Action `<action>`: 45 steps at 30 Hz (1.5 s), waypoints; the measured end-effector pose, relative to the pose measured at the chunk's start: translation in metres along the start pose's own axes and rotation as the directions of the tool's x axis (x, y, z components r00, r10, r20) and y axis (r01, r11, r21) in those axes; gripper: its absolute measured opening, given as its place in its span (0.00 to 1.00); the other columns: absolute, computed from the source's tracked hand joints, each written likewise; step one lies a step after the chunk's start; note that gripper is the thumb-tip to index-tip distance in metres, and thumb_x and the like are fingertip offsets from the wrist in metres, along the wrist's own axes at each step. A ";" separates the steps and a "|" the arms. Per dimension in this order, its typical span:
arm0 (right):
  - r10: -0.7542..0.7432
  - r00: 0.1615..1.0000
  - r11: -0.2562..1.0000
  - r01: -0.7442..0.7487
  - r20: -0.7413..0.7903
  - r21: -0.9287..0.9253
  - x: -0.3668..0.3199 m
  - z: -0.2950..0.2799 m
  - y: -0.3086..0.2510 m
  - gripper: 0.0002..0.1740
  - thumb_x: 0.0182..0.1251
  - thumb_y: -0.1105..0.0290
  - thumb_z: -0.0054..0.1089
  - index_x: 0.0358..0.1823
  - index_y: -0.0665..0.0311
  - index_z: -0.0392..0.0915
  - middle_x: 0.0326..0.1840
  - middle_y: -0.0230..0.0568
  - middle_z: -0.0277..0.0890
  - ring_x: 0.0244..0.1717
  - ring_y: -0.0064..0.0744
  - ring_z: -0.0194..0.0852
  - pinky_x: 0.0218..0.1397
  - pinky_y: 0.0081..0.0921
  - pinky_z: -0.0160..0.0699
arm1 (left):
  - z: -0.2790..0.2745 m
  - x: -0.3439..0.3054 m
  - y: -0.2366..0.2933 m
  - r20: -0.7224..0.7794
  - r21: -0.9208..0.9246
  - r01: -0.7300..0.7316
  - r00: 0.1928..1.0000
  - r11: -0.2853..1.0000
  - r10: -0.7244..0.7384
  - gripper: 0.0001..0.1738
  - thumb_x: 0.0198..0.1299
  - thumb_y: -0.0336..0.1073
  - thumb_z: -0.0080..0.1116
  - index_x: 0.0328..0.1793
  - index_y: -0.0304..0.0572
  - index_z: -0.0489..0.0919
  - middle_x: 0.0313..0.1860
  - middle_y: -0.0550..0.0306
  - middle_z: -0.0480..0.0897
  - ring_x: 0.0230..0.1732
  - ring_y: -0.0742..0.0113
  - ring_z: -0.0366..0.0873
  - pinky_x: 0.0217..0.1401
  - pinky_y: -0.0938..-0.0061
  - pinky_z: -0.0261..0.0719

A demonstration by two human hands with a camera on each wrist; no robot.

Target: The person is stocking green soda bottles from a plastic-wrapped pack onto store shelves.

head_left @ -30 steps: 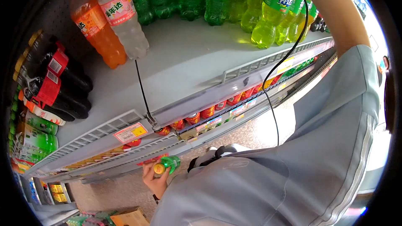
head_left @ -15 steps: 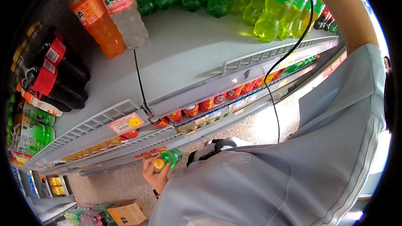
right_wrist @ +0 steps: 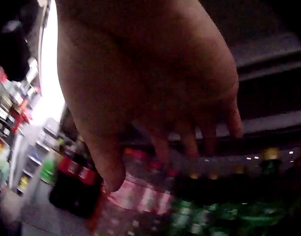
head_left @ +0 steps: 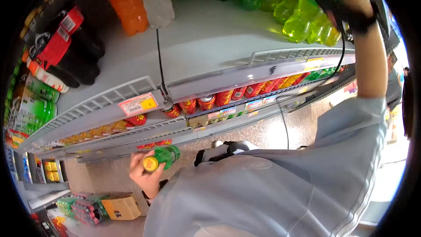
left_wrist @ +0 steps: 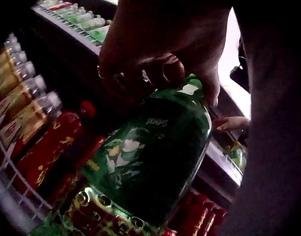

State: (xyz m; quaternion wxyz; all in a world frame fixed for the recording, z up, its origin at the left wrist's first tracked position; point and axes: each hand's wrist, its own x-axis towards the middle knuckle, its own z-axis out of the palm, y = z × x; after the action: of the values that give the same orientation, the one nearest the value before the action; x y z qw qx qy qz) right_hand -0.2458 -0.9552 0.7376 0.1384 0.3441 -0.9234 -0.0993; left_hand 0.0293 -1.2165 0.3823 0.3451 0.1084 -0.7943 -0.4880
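My left hand [head_left: 144,175] grips a green plastic bottle [head_left: 167,156] with a yellow cap [head_left: 151,163], low in the head view beside my grey shirt. In the left wrist view the fingers [left_wrist: 165,69] curl about the neck of this bottle [left_wrist: 155,132], whose label is dark. My right hand [right_wrist: 155,83] holds nothing, its fingers extended and spread in the right wrist view. Beyond them stand pink-labelled bottles [right_wrist: 123,196] and green bottles [right_wrist: 239,211] with yellow caps. In the head view a black wrist strap [head_left: 351,13] shows, while most of that hand is past the top edge.
Yellow-green bottles [head_left: 300,22], an orange bottle [head_left: 127,8] and dark cola bottles [head_left: 70,48] stand on the grey shelf [head_left: 206,35]. Red cans [head_left: 223,97] line the shelf below. A wire rail [head_left: 101,96] edges the front. On the floor sits a cardboard box [head_left: 122,207].
My right arm has come lower and its wrist strap has entered the head view. The left hand has moved left with the bottle. Shelf contents have shifted upward in view.
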 end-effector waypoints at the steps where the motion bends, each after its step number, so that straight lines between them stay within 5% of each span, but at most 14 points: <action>1: -0.101 0.989 0.994 0.096 0.106 0.048 -0.027 -0.012 -0.026 0.50 0.62 0.48 0.66 0.76 0.66 0.52 0.78 0.56 0.52 0.77 0.53 0.51 0.77 0.39 0.55 | -0.004 0.009 0.009 0.035 0.005 -0.101 0.994 0.995 0.101 0.24 0.32 0.28 0.75 0.42 0.33 0.86 0.33 0.57 0.79 0.37 0.63 0.75 0.42 0.68 0.73; 2: -0.210 0.956 0.976 0.191 0.206 0.105 -0.050 -0.021 -0.047 0.50 0.62 0.49 0.66 0.76 0.70 0.51 0.77 0.58 0.52 0.77 0.53 0.49 0.78 0.37 0.53 | -0.007 0.016 0.019 0.069 0.011 -0.197 0.978 0.980 0.196 0.24 0.32 0.30 0.77 0.41 0.34 0.86 0.32 0.58 0.79 0.36 0.63 0.75 0.42 0.68 0.73; 4: -0.290 0.850 0.816 0.460 -0.440 0.349 -0.083 0.061 -0.059 0.32 0.55 0.66 0.68 0.62 0.69 0.72 0.49 0.48 0.81 0.47 0.36 0.80 0.54 0.30 0.78 | -0.012 0.031 0.044 0.077 0.034 -0.205 0.976 0.978 0.202 0.25 0.31 0.34 0.79 0.41 0.34 0.86 0.32 0.58 0.79 0.35 0.63 0.74 0.41 0.68 0.72; 8: -0.499 0.814 0.554 0.563 -0.297 0.613 -0.123 0.109 -0.144 0.46 0.47 0.55 0.73 0.66 0.72 0.66 0.56 0.49 0.75 0.46 0.47 0.79 0.51 0.37 0.80 | -0.011 0.052 0.091 0.119 0.003 -0.337 0.935 0.941 0.334 0.30 0.28 0.45 0.83 0.40 0.37 0.86 0.31 0.61 0.78 0.36 0.62 0.72 0.40 0.68 0.71; 13: -0.344 0.835 0.355 0.539 -0.430 0.764 -0.113 0.135 -0.197 0.38 0.49 0.59 0.73 0.57 0.73 0.67 0.51 0.48 0.71 0.45 0.45 0.76 0.35 0.30 0.81 | -0.002 0.068 0.129 0.150 -0.034 -0.538 0.831 0.842 0.536 0.35 0.26 0.56 0.83 0.41 0.43 0.87 0.38 0.62 0.77 0.37 0.61 0.67 0.37 0.71 0.68; 19: -0.279 0.855 0.165 0.491 -0.437 0.855 -0.120 0.139 -0.137 0.38 0.47 0.60 0.79 0.55 0.69 0.68 0.54 0.50 0.73 0.50 0.48 0.80 0.41 0.36 0.85 | 0.014 0.088 0.140 0.307 0.068 -0.582 0.785 0.811 0.538 0.49 0.29 0.70 0.73 0.56 0.47 0.82 0.56 0.53 0.76 0.58 0.50 0.67 0.61 0.57 0.65; 22: -0.265 0.829 0.091 0.531 -0.493 0.843 -0.124 0.115 -0.067 0.49 0.38 0.60 0.86 0.61 0.67 0.65 0.54 0.53 0.74 0.54 0.52 0.79 0.56 0.48 0.82 | 0.019 0.104 0.113 0.116 0.427 -0.438 0.894 0.791 0.433 0.50 0.33 0.64 0.75 0.64 0.48 0.77 0.64 0.53 0.73 0.70 0.46 0.60 0.71 0.50 0.55; 24: 0.155 0.665 -0.204 0.745 -0.730 0.635 -0.122 0.126 -0.067 0.54 0.38 0.56 0.86 0.66 0.65 0.61 0.56 0.56 0.72 0.59 0.56 0.75 0.65 0.51 0.74 | 0.024 0.111 0.101 0.066 0.669 -0.333 0.917 0.665 0.393 0.49 0.34 0.47 0.78 0.68 0.45 0.72 0.67 0.54 0.71 0.73 0.49 0.58 0.74 0.54 0.51; 26: 0.291 0.523 0.105 0.815 -0.801 0.570 -0.113 0.119 -0.041 0.59 0.39 0.52 0.84 0.71 0.63 0.57 0.61 0.54 0.69 0.66 0.57 0.68 0.70 0.53 0.68 | 0.028 0.113 0.089 0.113 0.681 -0.339 0.924 0.649 0.365 0.52 0.31 0.44 0.81 0.69 0.48 0.71 0.69 0.54 0.67 0.74 0.48 0.56 0.76 0.50 0.45; 30: 0.357 0.647 0.479 0.492 -0.674 0.727 -0.106 0.090 -0.030 0.54 0.45 0.56 0.80 0.70 0.68 0.58 0.64 0.49 0.69 0.64 0.51 0.70 0.68 0.47 0.69 | 0.037 0.114 0.077 0.092 0.785 -0.305 0.918 0.540 0.385 0.54 0.30 0.45 0.82 0.70 0.52 0.69 0.69 0.57 0.63 0.74 0.49 0.54 0.75 0.42 0.43; 37: 0.214 0.897 0.702 0.134 -0.387 0.700 -0.016 0.059 -0.005 0.27 0.57 0.70 0.72 0.56 0.71 0.73 0.51 0.41 0.80 0.47 0.25 0.79 0.55 0.22 0.74 | 0.039 0.117 0.074 0.078 0.744 -0.350 0.891 0.569 0.447 0.53 0.28 0.47 0.82 0.67 0.50 0.70 0.67 0.55 0.65 0.73 0.49 0.54 0.74 0.45 0.46; 39: 0.201 0.888 0.887 0.015 -0.414 0.462 0.009 0.051 0.003 0.53 0.59 0.51 0.69 0.73 0.78 0.51 0.77 0.60 0.51 0.79 0.50 0.46 0.78 0.36 0.51 | 0.037 0.117 0.075 0.082 0.744 -0.355 0.890 0.566 0.449 0.53 0.28 0.47 0.82 0.67 0.50 0.70 0.67 0.55 0.65 0.73 0.49 0.53 0.73 0.46 0.46; 43: 0.015 0.957 0.750 0.182 -0.291 0.636 0.035 0.042 0.019 0.58 0.53 0.51 0.74 0.73 0.80 0.50 0.78 0.63 0.48 0.79 0.49 0.43 0.78 0.35 0.50 | 0.036 0.116 0.078 0.091 0.755 -0.339 0.902 0.561 0.421 0.54 0.27 0.49 0.81 0.67 0.49 0.70 0.67 0.55 0.65 0.74 0.48 0.53 0.73 0.46 0.45; 45: 0.403 0.913 0.839 -0.343 -0.060 0.422 0.045 0.040 0.017 0.65 0.48 0.51 0.78 0.75 0.81 0.44 0.78 0.67 0.44 0.79 0.50 0.43 0.80 0.35 0.46 | 0.036 0.117 0.077 0.092 0.750 -0.348 0.897 0.562 0.432 0.54 0.27 0.49 0.81 0.67 0.49 0.70 0.67 0.55 0.65 0.74 0.48 0.53 0.73 0.46 0.45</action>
State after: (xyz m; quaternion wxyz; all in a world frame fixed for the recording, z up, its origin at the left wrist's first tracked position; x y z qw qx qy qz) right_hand -0.3018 -0.9686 0.7133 0.1486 0.1845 -0.9603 0.1474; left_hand -0.0674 -1.2124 0.4894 0.4079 0.0875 -0.9086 -0.0211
